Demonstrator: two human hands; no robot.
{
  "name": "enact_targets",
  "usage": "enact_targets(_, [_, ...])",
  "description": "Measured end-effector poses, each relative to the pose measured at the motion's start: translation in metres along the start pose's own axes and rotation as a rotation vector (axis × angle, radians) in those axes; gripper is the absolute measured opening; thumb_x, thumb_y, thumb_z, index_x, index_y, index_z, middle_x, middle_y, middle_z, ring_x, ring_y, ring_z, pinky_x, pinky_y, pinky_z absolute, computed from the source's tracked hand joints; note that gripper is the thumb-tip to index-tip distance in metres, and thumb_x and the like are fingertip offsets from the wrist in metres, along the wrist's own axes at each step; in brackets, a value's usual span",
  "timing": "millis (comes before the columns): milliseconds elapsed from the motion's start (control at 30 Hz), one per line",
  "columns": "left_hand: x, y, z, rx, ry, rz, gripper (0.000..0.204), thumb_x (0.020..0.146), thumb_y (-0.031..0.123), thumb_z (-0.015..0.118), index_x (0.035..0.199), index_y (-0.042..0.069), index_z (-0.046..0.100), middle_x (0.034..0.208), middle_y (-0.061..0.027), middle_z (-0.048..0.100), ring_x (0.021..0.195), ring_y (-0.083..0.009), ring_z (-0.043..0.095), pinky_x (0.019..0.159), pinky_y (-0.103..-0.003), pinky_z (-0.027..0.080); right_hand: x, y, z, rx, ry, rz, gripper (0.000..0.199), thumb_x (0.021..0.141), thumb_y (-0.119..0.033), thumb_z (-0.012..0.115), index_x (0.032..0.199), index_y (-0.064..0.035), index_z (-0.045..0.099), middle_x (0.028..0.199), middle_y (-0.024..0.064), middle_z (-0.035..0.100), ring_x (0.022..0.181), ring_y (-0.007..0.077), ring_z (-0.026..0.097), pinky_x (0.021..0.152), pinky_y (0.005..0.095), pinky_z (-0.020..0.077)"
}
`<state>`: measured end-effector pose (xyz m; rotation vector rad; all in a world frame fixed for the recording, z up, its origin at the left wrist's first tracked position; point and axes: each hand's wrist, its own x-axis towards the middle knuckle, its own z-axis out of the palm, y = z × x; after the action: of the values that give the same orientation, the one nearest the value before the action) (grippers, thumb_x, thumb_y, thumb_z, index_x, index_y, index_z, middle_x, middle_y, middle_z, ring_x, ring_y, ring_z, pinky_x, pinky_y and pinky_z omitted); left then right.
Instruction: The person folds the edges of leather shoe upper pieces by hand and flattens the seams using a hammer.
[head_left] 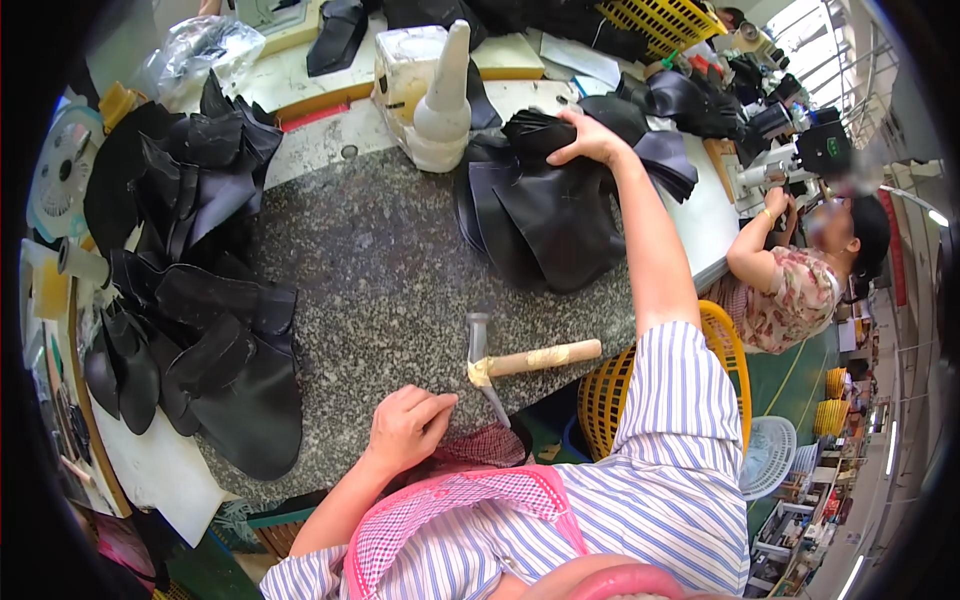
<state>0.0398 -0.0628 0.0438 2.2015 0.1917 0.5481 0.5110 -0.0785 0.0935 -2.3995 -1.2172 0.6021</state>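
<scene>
My right hand (592, 140) reaches to the far side of the stone slab (360, 270), its thumb and fingers around the upper edge of a stack of black leather pieces (560, 225). Near the front edge of the slab, my left hand (408, 428) rests with its fingers curled, and I see nothing in it. Just right of that hand lies a hammer (535, 358) with a metal head and a wooden handle wrapped in tape. More black leather pieces (240, 390) are heaped along the left side of the slab.
A white bottle with a tapered spout (442, 105) stands beyond the slab. A yellow basket (730, 350) is by my right arm, near a pale blue basket (768, 455). At the right, a co-worker (800, 285) sits at a machine. A small fan (65, 165) stands far left.
</scene>
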Motion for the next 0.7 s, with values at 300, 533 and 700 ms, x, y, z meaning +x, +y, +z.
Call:
enact_targets(300, [-0.001,0.0,0.001,-0.035,0.005,-0.03,0.013,0.072,0.005,0.064,0.084,0.006,0.065,0.066,-0.0073,0.056,0.062,-0.024,0.056,0.055,-0.035,0.045,-0.051,-0.053,0.004,-0.359,0.16,0.065,0.071,0.051,-0.04,0.077,0.114,-0.0125,0.059,0.111,0.0169,0.059,0.104,0.0289,0.056,0.089,0.0355,0.0433])
enact_targets(533, [0.002,0.0,0.001,-0.05,0.015,-0.041,0.013,0.072,0.002,0.062,0.086,0.004,0.065,0.067,-0.0092,0.056,0.063,-0.0247,0.055,0.057,-0.033,0.044,-0.126,-0.118,-0.03,-0.412,0.672,-0.137,0.046,0.06,-0.033,0.075,0.102,-0.0165,0.065,0.097,0.0098,0.066,0.091,0.0252,0.062,0.081,0.0331,0.0472])
enact_targets(700, [-0.001,0.0,0.005,-0.047,0.008,-0.026,0.014,0.074,0.0,0.062,0.087,0.003,0.065,0.068,-0.0095,0.055,0.063,-0.0235,0.055,0.057,-0.032,0.043,-0.203,-0.117,-0.09,-0.337,1.053,-0.315,0.049,0.055,-0.02,0.079,0.101,-0.0075,0.064,0.097,0.0128,0.065,0.09,0.0248,0.062,0.081,0.0303,0.0462])
